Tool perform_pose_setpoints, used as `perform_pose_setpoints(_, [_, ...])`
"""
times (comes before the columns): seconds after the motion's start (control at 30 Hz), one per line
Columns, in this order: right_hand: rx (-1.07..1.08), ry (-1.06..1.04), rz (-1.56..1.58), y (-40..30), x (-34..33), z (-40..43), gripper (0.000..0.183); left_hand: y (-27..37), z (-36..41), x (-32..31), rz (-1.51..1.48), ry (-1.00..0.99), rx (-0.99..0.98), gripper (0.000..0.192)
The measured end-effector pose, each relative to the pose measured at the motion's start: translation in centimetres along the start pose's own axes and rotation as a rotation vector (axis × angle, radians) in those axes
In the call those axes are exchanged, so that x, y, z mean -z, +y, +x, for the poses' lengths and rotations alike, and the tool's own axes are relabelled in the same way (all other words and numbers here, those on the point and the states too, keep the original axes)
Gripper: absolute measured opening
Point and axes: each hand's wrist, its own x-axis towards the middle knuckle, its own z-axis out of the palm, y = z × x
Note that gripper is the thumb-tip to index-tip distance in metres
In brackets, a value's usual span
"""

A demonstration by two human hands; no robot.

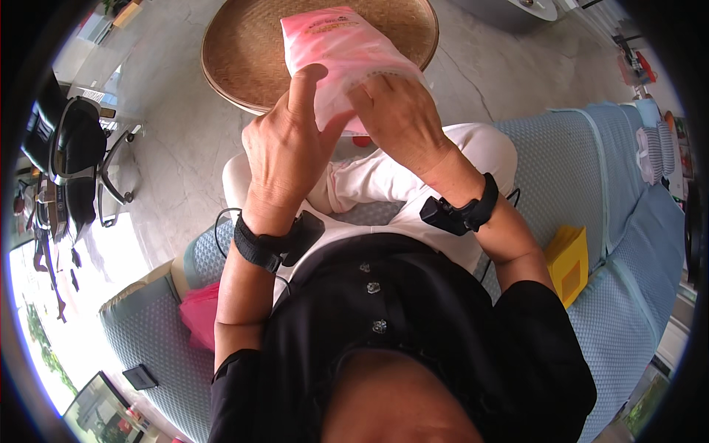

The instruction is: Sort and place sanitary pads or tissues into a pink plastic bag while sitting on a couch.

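A pink and white translucent plastic bag [338, 50], with printed writing near its far end, is held up above my crossed legs. My left hand [285, 147] grips its left side, the thumb on the near face and the other fingers mostly hidden behind. At the bag's near right edge, my right hand [407, 124] holds the film with bent fingers. The fingertips there are partly covered, so I cannot tell how far they reach inside. Beyond and partly under the bag in view is a round woven bamboo tray [243, 61] with a raised rim.
I sit on a sofa with blue quilted covers [548, 149]. To my right stands a yellow packet [568, 266]; pink material [200, 315] lies by my left arm. A black office chair [77, 144] is on the left of the tiled floor [171, 111]. Black straps with devices circle both wrists.
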Motion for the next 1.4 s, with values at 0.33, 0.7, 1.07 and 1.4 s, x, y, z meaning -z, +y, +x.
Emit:
perform_pose_setpoints(0.33, [0.037, 0.017, -0.024, -0.4, -0.8, -0.4, 0.028, -1.5, 1.0, -1.9, 0.082, 0.252, -0.262, 0.009])
perform_pose_setpoints(0.7, [0.036, -0.006, -0.045, 0.1, -2.0, 0.0, 0.025, -2.0, 2.0, -3.2, 0.001, 0.097, -0.215, 0.009])
perform_pose_setpoints(1.07, [-0.131, -0.158, -0.184, -1.5, -3.7, -0.5, 0.004, -2.4, 1.9, -4.1, 0.007, 0.112, -0.417, 0.011])
perform_pose_setpoints(1.4, [-0.169, 0.099, 0.189, -0.8, -6.6, -1.2, 0.032, -2.9, 0.2, -4.0, -0.090, 0.010, -0.614, 0.024])
